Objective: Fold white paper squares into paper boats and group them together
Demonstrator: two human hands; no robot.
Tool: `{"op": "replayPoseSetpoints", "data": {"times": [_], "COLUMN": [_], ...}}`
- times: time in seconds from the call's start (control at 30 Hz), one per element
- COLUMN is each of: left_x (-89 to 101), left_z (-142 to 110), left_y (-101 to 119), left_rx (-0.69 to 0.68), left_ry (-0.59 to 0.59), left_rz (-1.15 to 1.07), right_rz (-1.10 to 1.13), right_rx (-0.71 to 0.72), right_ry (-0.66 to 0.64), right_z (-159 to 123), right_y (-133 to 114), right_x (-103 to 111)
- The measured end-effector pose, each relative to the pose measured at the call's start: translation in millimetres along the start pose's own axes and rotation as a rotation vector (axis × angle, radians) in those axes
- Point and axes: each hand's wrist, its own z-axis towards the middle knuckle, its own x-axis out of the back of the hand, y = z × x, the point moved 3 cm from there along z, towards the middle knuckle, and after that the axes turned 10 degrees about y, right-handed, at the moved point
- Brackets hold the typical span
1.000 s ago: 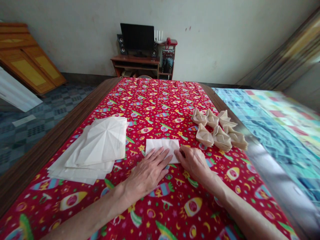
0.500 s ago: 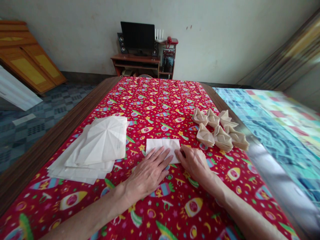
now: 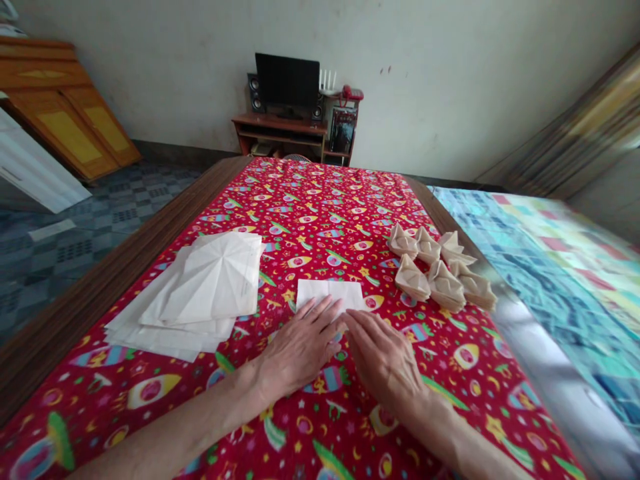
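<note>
A folded sheet of white paper (image 3: 330,291) lies flat on the red patterned cloth in front of me. My left hand (image 3: 310,340) rests palm down over its near left part, fingers stretched out and slightly spread. At the paper's near right corner is my right hand (image 3: 383,353), its fingers close together and bent over that corner; the fingertips partly hide the paper there. To the left sits a loose stack of creased paper sheets (image 3: 213,280). Several folded paper pieces with pointed tips (image 3: 445,283) stand grouped on the right.
The red cloth (image 3: 320,220) covers the long table, whose brown wooden edge (image 3: 170,230) shows at left. Beyond the far end stands a desk (image 3: 280,127) with a monitor (image 3: 287,83). A bed with a blue cover (image 3: 525,267) adjoins the right side.
My right hand has moved left and nearer to me along the paper's right edge, bringing its fingertips beside my left hand. The left hand stays on the paper. The view has shifted slightly.
</note>
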Motion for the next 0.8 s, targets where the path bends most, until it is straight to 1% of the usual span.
{"op": "replayPoseSetpoints", "data": {"times": [0.03, 0.1, 0.23, 0.33, 0.47, 0.6, 0.8], "left_x": [0.0, -0.4, -0.6, 1.3, 6.2, 13.0, 22.3], "left_z": [0.0, -0.1, -1.4, -5.9, -17.1, -29.1, -47.0], "left_y": [-0.2, -0.6, -1.4, -3.2, -9.4, -16.5, -25.6], "left_rx": [0.004, 0.006, -0.01, -0.032, -0.033, -0.028, -0.004], "left_ry": [0.006, 0.019, 0.009, -0.005, -0.007, -0.009, 0.004], "left_rz": [-0.001, -0.001, 0.017, 0.029, 0.056, 0.089, 0.122], "right_rz": [-0.01, -0.019, 0.01, 0.0, -0.025, -0.028, -0.023], "right_rx": [0.042, 0.078, 0.106, 0.089, 0.067, 0.045, 0.025], "right_ry": [-0.027, -0.096, -0.224, -0.271, -0.289, -0.29, -0.238], "right_z": [-3.6, -10.8, -23.4, -31.3, -39.1, -41.0, -39.3], "right_y": [-5.1, -8.6, -0.7, 7.1, 11.8, 12.9, 13.2], "right_x": [-2.1, -7.6, -11.9, -7.9, -1.7, 3.3, 7.6]}}
